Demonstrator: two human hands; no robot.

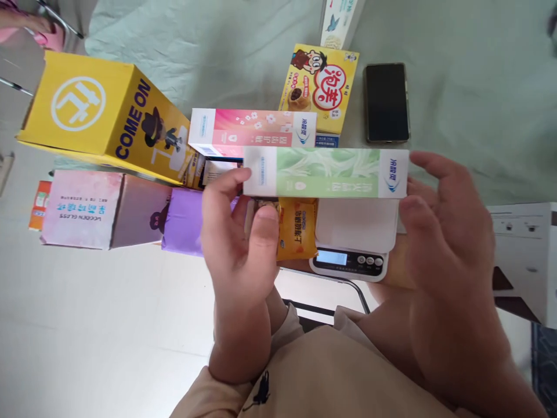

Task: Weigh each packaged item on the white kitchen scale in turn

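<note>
Nearest, the left hand (239,238) and the right hand (448,226) share a grip on the green box (326,173), fingers at its two short ends, holding it lengthwise across the view above the back part of the white scale (348,261). With only the ends held, I judge that uneven pressure could let one end slip, dropping the box onto the pan. If it were lowered as it stands, its left end might catch the orange packet (300,229), which sits right beside the pan, and a resting finger could upset a reading. Just beyond, the pink box (256,128) lies near enough to be nudged by a backward push. The digits on the scale's display are too faint to read, and the green box covers the pan's far edge; whether the two touch, I cannot tell. The left hand hides part of the purple packet (183,220). Farther off, past the yellow snack box (322,81) and the phone (386,101), a pale carton (339,23) is cut off by the top edge.
</note>
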